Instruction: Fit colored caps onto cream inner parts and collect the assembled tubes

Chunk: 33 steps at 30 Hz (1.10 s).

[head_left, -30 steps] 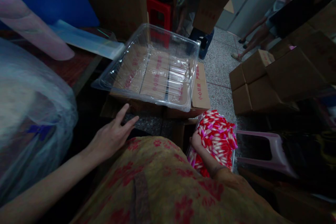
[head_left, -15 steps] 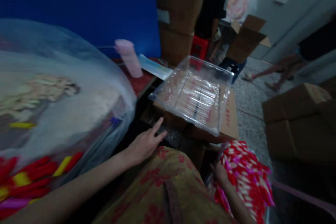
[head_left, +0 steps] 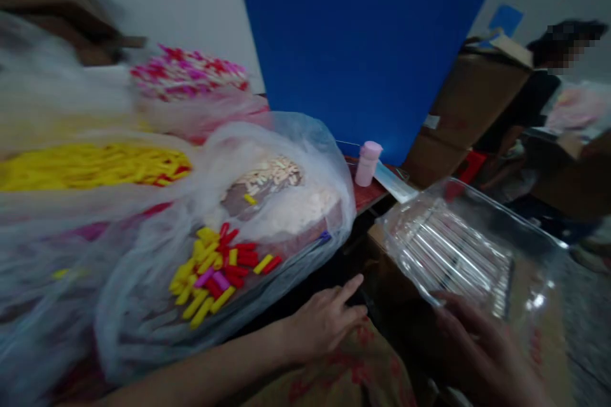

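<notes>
My left hand (head_left: 329,319) rests above my patterned clothing, fingers stretched and apart, holding nothing. My right hand (head_left: 487,346), somewhat blurred, reaches to the near rim of a clear plastic tray (head_left: 539,235). Its fingers look apart, and whether they touch the rim I cannot tell. Several long, thin, shiny wrapped pieces (head_left: 449,248) lie side by side in the tray. Left of my left hand, on plastic sheeting, is a loose pile of short yellow pieces (head_left: 205,254), with red pieces (head_left: 245,259) and purple ones among them.
The tray stands on a cardboard box (head_left: 548,356). Pale pieces (head_left: 272,175), a yellow heap (head_left: 95,165) and a pink-red heap (head_left: 191,73) lie in plastic. A pink bottle (head_left: 367,165) stands before a blue panel (head_left: 372,32). Another person (head_left: 520,102) sits at the right.
The view has swung left. My right hand has left the bag of red and pink pieces and come to the tray's near rim. My left hand stays stretched out over my lap.
</notes>
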Each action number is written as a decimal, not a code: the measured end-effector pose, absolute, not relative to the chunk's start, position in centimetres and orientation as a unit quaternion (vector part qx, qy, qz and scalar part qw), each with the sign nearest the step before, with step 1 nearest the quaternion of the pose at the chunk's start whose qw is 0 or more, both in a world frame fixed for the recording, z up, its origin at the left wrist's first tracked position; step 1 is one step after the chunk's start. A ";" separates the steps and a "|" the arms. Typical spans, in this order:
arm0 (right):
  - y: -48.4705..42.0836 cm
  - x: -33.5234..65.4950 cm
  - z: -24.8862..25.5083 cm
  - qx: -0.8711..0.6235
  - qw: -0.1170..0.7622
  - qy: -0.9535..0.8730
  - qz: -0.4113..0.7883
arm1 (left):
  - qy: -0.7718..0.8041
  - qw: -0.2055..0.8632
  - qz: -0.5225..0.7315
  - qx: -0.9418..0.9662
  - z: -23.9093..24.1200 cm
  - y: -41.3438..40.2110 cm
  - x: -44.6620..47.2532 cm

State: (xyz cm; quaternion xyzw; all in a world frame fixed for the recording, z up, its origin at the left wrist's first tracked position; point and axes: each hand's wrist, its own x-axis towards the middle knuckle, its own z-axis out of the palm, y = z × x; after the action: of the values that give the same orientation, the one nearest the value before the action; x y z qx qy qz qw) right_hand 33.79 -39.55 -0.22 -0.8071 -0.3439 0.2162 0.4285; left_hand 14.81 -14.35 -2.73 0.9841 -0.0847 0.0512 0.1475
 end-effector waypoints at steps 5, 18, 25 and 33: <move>-27.4 33.5 0.4 -0.719 0.332 -0.581 0.186 | -0.024 0.146 0.140 0.979 -2.6 -12.5 10.2; -2.3 23.1 -1.1 -0.555 0.246 -0.768 0.202 | 0.491 0.205 0.361 0.766 -2.8 0.3 -2.1; 9.4 22.5 -2.5 -0.677 0.182 -0.706 0.099 | 0.545 0.138 0.236 0.792 -3.3 2.4 -2.3; 11.0 22.7 -6.9 -0.668 0.209 -0.699 0.148 | 0.499 0.186 0.209 0.820 -4.5 2.6 -2.1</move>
State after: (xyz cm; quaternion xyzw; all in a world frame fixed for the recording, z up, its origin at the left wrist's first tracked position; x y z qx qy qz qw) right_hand 22.68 10.97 -6.87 -0.6679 -0.6987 0.1481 0.2094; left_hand -2.12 2.62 -4.45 0.8199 0.4994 0.2091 0.1861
